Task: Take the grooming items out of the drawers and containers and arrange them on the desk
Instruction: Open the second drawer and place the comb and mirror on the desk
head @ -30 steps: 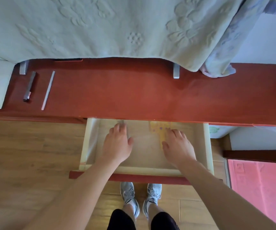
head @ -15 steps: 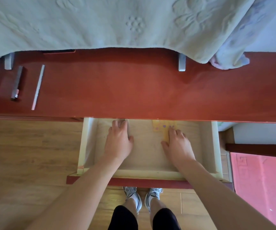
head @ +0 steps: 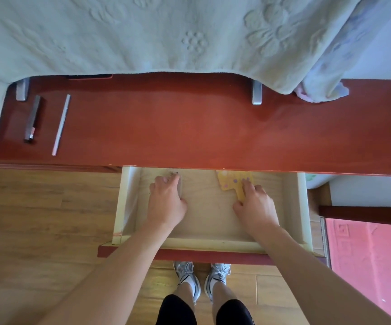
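Note:
An open pale wooden drawer (head: 213,245) sticks out from under the red desk (head: 166,125). My left hand (head: 166,202) is curled over a clear comb (head: 173,173) at the drawer's back left; only its dark teeth and one edge show. My right hand (head: 255,205) pinches the handle of a yellow comb with purple dots (head: 230,182) at the back right, thumb on one side and fingers on top. On the desk's left end lie a dark tube (head: 33,119) and a thin white pencil (head: 61,125), side by side.
A pale green blanket (head: 142,31) hangs over the back of the desk, hiding something on two metal feet (head: 256,92). A pink mat (head: 368,266) lies on the wooden floor at the right. My feet (head: 201,277) stand below the drawer front.
My left fingers have curled down over the clear comb. My right fingers have closed around the yellow comb's handle. The view has shifted slightly.

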`<state>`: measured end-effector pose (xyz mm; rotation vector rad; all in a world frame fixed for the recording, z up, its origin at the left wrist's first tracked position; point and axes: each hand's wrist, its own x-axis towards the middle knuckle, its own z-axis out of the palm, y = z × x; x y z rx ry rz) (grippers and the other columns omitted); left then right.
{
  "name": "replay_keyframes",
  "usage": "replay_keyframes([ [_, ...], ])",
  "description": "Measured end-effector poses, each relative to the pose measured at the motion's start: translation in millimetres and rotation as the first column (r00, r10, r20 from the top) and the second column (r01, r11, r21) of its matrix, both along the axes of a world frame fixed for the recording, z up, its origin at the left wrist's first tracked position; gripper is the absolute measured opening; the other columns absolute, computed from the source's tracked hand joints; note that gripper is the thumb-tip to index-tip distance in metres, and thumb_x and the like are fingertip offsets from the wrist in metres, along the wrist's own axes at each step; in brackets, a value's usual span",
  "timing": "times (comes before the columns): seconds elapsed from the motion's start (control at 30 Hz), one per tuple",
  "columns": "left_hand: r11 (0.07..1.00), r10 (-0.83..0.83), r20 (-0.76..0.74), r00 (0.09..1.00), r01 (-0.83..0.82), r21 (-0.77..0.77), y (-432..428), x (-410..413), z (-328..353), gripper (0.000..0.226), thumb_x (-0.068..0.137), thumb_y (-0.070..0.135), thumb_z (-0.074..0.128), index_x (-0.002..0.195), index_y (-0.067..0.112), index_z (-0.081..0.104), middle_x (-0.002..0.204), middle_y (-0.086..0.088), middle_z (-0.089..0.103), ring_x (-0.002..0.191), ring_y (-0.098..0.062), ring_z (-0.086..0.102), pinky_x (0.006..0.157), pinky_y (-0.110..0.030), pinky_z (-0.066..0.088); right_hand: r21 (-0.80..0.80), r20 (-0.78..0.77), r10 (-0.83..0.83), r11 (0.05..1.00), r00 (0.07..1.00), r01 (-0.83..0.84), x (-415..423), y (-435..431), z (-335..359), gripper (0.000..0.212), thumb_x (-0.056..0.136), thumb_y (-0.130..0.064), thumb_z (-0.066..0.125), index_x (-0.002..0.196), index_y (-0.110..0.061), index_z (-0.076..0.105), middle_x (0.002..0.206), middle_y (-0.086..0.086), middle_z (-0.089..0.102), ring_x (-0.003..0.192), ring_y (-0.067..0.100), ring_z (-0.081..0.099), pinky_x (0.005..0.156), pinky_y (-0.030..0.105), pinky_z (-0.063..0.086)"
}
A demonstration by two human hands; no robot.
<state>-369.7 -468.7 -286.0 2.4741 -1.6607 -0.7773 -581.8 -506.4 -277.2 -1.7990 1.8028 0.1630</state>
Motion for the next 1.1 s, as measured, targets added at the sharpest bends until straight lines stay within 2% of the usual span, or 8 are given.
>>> replay_keyframes([
  [0.07, 1.000, 0.002, 0.008, 1.000, -0.003, 0.001, 1, -1, 3, 0.057, 0.079, 0.004, 0.059, 0.134, 0.017, 0.052, 0.119, -0.014, 0.049, 0.110, -0.034, 0.050, 0.085, -0.035, 0.045, 0.000, -0.004, 0.016, 1.000, 1.000, -0.016, -1, 0, 3, 0.056, 0.083, -0.017, 0.053, 0.137, -0.012, 0.042, 0.104, 0.013, 0.055, 0.087, 0.034, 0.057, 0.065, 0.031, 0.040],
  [0.17, 1.000, 0.001, 0.009, 1.000, -0.001, 0.003, 1, -2, 11, 0.049, 0.080, 0.006, 0.059, 0.129, 0.014, 0.056, 0.111, -0.012, 0.054, 0.096, -0.031, 0.058, 0.075, -0.032, 0.047, -0.002, -0.018, 0.039, 0.999, 0.999, -0.039, -1, -2, 9, 0.051, 0.084, -0.018, 0.053, 0.134, -0.011, 0.045, 0.095, 0.009, 0.054, 0.076, 0.027, 0.048, 0.064, 0.029, 0.036],
  [0.3, 1.000, 0.001, 0.010, 1.000, -0.001, -0.012, 3, -5, 24, 0.044, 0.081, 0.008, 0.061, 0.125, 0.014, 0.058, 0.101, -0.008, 0.054, 0.078, -0.023, 0.054, 0.063, -0.028, 0.042, -0.012, -0.004, 0.040, 0.999, 0.999, -0.040, -1, 1, 18, 0.025, 0.082, -0.019, 0.052, 0.105, -0.009, 0.055, 0.086, 0.005, 0.048, 0.072, 0.025, 0.046, 0.062, 0.029, 0.035],
  [0.43, 0.999, 0.010, 0.001, 1.000, -0.010, -0.045, 10, -10, 39, 0.051, 0.083, 0.010, 0.061, 0.133, 0.017, 0.053, 0.106, -0.007, 0.055, 0.088, -0.026, 0.058, 0.066, -0.027, 0.040, -0.029, 0.024, 0.044, 0.999, 0.999, -0.043, -2, 9, 26, 0.008, 0.080, -0.017, 0.054, 0.082, -0.011, 0.050, 0.086, 0.006, 0.051, 0.071, 0.026, 0.047, 0.061, 0.029, 0.035],
  [0.5, 0.998, 0.012, -0.003, 1.000, -0.012, -0.066, 15, -11, 46, 0.048, 0.083, 0.011, 0.062, 0.131, 0.017, 0.055, 0.104, -0.005, 0.055, 0.084, -0.023, 0.056, 0.066, -0.026, 0.040, -0.057, 0.031, 0.033, 0.998, 0.999, -0.031, -4, 13, 31, 0.007, 0.079, -0.016, 0.054, 0.077, -0.010, 0.051, 0.084, 0.005, 0.050, 0.070, 0.026, 0.046, 0.061, 0.029, 0.033],
  [0.6, 0.995, -0.004, -0.009, 1.000, 0.003, -0.101, 23, -10, 53, 0.030, 0.081, 0.011, 0.063, 0.110, 0.014, 0.060, 0.096, -0.004, 0.054, 0.078, -0.021, 0.054, 0.062, -0.026, 0.041, -0.096, 0.029, 0.032, 0.995, 0.999, -0.029, -4, 21, 41, 0.010, 0.078, -0.014, 0.052, 0.070, -0.010, 0.050, 0.075, 0.006, 0.051, 0.067, 0.028, 0.047, 0.058, 0.029, 0.031],
  [0.8, 0.986, -0.058, -0.031, 0.998, 0.053, -0.156, 42, -5, 65, 0.016, 0.079, 0.009, 0.061, 0.092, 0.015, 0.053, 0.089, -0.002, 0.050, 0.075, -0.023, 0.055, 0.064, -0.031, 0.050, -0.132, -0.021, 0.007, 0.991, 1.000, -0.010, -1, 40, 59, 0.019, 0.077, -0.014, 0.050, 0.060, -0.011, 0.043, 0.064, 0.007, 0.051, 0.062, 0.029, 0.048, 0.054, 0.029, 0.031],
  [1.1, 0.974, -0.096, -0.050, 0.994, 0.084, -0.209, 68, 11, 83, 0.019, 0.079, 0.007, 0.060, 0.095, 0.012, 0.054, 0.089, -0.003, 0.050, 0.073, -0.019, 0.053, 0.060, -0.027, 0.046, -0.240, 0.052, -0.070, 0.967, 0.996, 0.081, 8, 73, 85, 0.021, 0.077, -0.012, 0.051, 0.059, -0.007, 0.041, 0.055, 0.005, 0.044, 0.053, 0.024, 0.037, 0.046, 0.030, 0.027],
])
